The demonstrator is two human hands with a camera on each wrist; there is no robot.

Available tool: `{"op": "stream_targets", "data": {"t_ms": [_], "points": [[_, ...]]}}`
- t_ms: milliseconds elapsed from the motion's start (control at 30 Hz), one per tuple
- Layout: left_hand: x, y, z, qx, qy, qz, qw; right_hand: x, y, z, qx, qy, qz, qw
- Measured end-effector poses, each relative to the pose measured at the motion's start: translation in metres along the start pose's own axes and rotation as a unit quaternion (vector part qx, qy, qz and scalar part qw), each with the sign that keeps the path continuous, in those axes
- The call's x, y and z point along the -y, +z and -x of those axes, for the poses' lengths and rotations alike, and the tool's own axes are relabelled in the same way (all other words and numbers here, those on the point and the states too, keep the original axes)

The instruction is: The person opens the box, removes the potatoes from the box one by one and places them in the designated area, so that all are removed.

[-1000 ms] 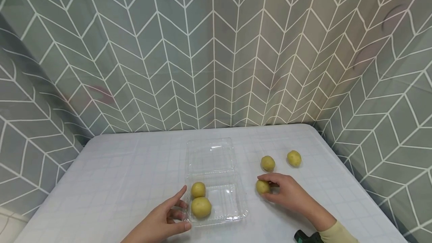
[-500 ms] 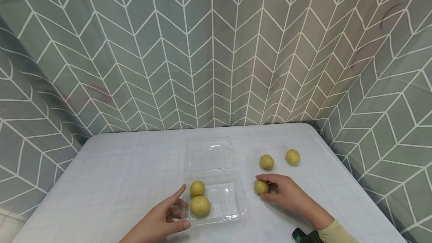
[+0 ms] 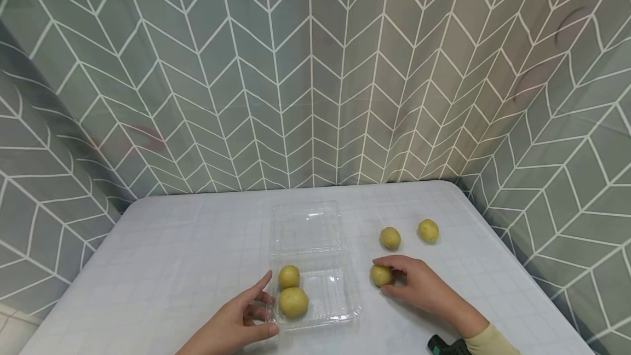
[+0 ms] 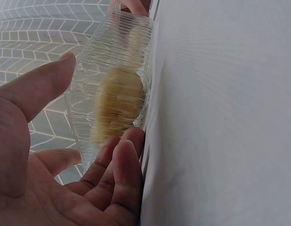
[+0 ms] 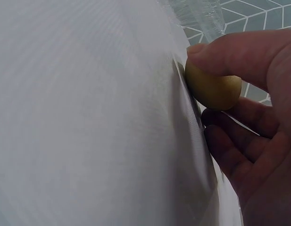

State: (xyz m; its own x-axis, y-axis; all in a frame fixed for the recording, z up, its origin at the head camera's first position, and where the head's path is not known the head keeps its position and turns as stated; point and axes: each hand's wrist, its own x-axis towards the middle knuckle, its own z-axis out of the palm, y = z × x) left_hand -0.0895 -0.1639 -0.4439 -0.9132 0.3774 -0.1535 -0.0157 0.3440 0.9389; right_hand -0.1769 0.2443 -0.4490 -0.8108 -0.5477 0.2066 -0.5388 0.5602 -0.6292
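An unlidded clear plastic clamshell box [image 3: 330,295] lies on the table, its lid [image 3: 305,227] folded back flat. Two yellow potatoes sit along its left side, a smaller potato [image 3: 288,276] behind a larger potato [image 3: 293,302]. My left hand [image 3: 241,316] rests at the box's left wall, thumb by the near corner and fingers spread; the left wrist view shows the fingertips [image 4: 126,160] right at the ribbed plastic. To the right of the box, my right hand [image 3: 416,281] holds another potato [image 5: 213,87] between thumb and fingers, low over the cloth.
Two more potatoes lie behind the right hand, one nearer potato [image 3: 390,238] and one farther right [image 3: 428,231]. A white cloth [image 3: 172,267] covers the table. A patterned curtain [image 3: 315,81] hangs behind and at both sides. A black device [image 3: 446,345] sits by the right wrist.
The right hand and its potato have shifted very slightly left. The left hand, the box and the other potatoes stay in place.
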Motion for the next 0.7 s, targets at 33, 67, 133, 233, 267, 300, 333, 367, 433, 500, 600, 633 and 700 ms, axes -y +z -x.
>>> {"op": "stream_targets", "data": {"t_ms": [33,67,133,233,267,300,333,367,433,500,600,633,700], "points": [[-0.0001,0.0001,0.0001,0.000,0.000,0.000,1.0000,0.0000,0.0000,0.0000,-0.001,0.000,0.000,1.0000],[-0.0002,0.0001,0.0003,0.000,0.000,0.000,1.0000,0.0000,0.0000,0.0000,-0.003,0.000,0.000,1.0000],[-0.0005,0.0002,0.0005,0.000,0.000,0.000,1.0000,0.0001,0.0001,-0.0001,-0.007,-0.001,0.000,1.0000],[-0.0007,0.0002,0.0007,0.001,-0.002,0.001,1.0000,0.0000,0.0000,0.0002,-0.011,-0.008,0.002,0.9999],[-0.0009,0.0002,0.0006,0.001,-0.003,0.002,1.0000,-0.0001,0.0001,0.0004,-0.012,-0.010,0.003,0.9999],[-0.0012,0.0003,0.0004,0.001,-0.006,0.003,1.0000,-0.0002,0.0002,0.0006,-0.013,-0.011,0.004,0.9999],[-0.0016,0.0003,0.0002,0.001,-0.007,0.004,1.0000,-0.0002,0.0003,0.0006,-0.013,-0.012,0.004,0.9998],[-0.0017,0.0004,0.0003,0.001,-0.006,0.002,1.0000,0.0000,0.0002,0.0006,-0.013,-0.010,0.004,0.9999],[-0.0023,0.0004,0.0005,0.001,-0.006,0.002,1.0000,0.0005,0.0001,0.0004,-0.013,-0.004,0.002,0.9999],[-0.0032,0.0004,0.0007,0.002,-0.004,0.001,1.0000,0.0013,-0.0003,0.0000,-0.013,0.001,-0.001,0.9999],[-0.0041,0.0002,0.0011,0.001,-0.006,0.002,1.0000,0.0029,-0.0021,-0.0007,-0.014,-0.001,0.005,0.9999],[-0.0044,0.0002,0.0010,0.001,-0.007,0.002,1.0000,0.0035,-0.0030,-0.0009,-0.017,-0.005,0.008,0.9998],[-0.0047,0.0000,0.0008,0.001,-0.010,0.002,0.9999,0.0045,-0.0050,-0.0016,-0.028,-0.017,0.010,0.9994]]}}
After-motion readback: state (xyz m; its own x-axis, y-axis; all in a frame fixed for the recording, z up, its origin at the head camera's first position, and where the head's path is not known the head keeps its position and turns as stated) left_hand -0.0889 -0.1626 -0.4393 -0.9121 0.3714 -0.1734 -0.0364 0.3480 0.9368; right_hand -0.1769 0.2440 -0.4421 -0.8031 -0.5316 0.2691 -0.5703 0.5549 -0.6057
